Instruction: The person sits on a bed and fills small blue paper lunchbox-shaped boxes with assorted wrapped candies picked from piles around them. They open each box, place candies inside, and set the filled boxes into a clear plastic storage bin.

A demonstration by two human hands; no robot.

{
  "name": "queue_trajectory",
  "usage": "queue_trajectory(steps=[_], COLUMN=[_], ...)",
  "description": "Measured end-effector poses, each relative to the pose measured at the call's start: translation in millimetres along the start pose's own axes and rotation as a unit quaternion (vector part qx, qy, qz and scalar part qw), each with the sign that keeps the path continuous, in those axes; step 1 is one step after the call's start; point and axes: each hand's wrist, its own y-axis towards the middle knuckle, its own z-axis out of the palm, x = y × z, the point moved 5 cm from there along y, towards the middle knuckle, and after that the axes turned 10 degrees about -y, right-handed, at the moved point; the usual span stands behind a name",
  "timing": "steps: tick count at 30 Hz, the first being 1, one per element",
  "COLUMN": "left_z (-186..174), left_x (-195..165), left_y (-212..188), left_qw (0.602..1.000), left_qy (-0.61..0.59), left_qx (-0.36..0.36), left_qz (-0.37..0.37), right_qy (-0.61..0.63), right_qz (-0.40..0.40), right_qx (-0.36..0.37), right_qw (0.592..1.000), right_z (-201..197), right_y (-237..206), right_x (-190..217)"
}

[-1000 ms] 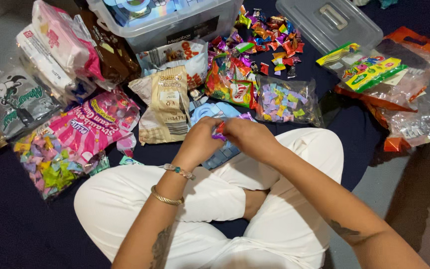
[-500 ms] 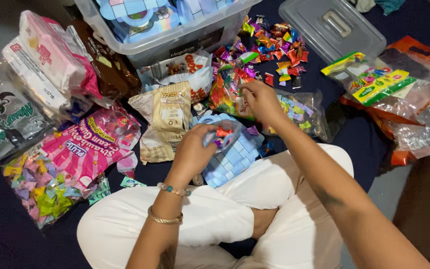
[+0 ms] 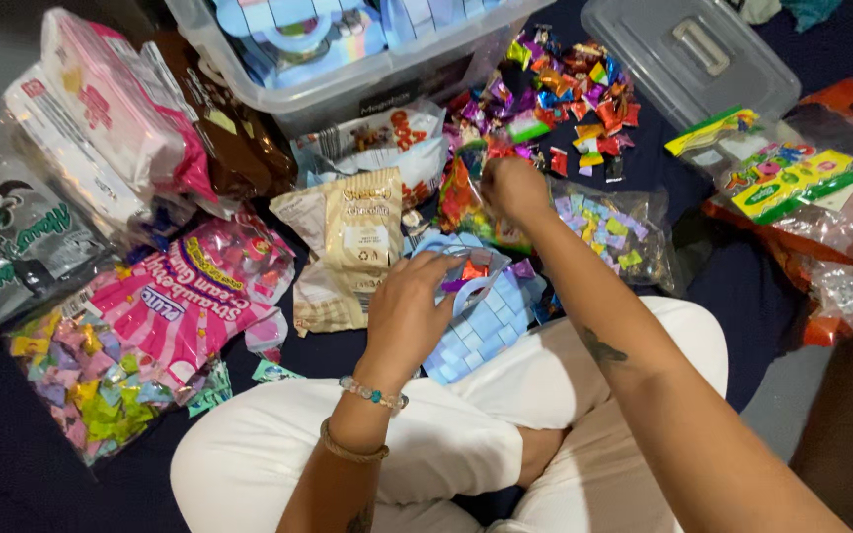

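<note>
I sit cross-legged in white trousers on a dark blue cloth. My left hand (image 3: 409,308) holds the rim of a small blue woven basket (image 3: 491,321) resting on my lap, with a few wrapped candies inside it. My right hand (image 3: 513,188) is stretched forward, fingers closed in an open clear bag of bright wrapped candies (image 3: 466,197); what it pinches is hidden. Beyond it lies a loose heap of colourful wrapped candies (image 3: 570,94).
A clear plastic bin (image 3: 348,89) holding more blue baskets stands ahead, its lid (image 3: 688,54) to the right. Candy bags surround me: a pink bag (image 3: 190,296), a beige bag (image 3: 352,237), a pastel candy bag (image 3: 609,222), and packets at right (image 3: 792,183).
My right hand left the basket and reached forward into the clear candy bag. My left hand stayed on the basket, which now sits lower on my lap.
</note>
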Motion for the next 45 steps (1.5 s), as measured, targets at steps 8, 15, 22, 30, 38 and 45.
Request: queue_trajectory(steps=[8, 15, 22, 30, 38, 45], left_z=[7, 7, 9, 12, 10, 5], left_x=[-21, -18, -22, -15, -11, -2], left_y=[-11, -24, -24, -27, -33, -31], left_qw=[0.999, 0.998, 0.998, 0.999, 0.998, 0.999], left_qy=[0.015, -0.057, -0.041, -0.032, -0.045, -0.011], left_qx=[0.015, 0.028, 0.031, 0.029, -0.035, -0.035], left_qz=[0.049, -0.010, -0.023, -0.022, 0.037, 0.037], right_qy=[0.029, -0.010, 0.142, 0.333, -0.053, 0.297], right_qz=[-0.137, -0.060, -0.106, -0.274, -0.432, -0.241], right_qx=[-0.029, 0.005, -0.132, -0.044, -0.057, -0.050], right_qw=[0.990, 0.998, 0.975, 0.901, 0.898, 0.922], right_z=[-8, -2, -59, -139, -107, -104], right_y=[-16, -16, -54, -179, -200, -90], right_x=[22, 5, -7, 46, 119, 86])
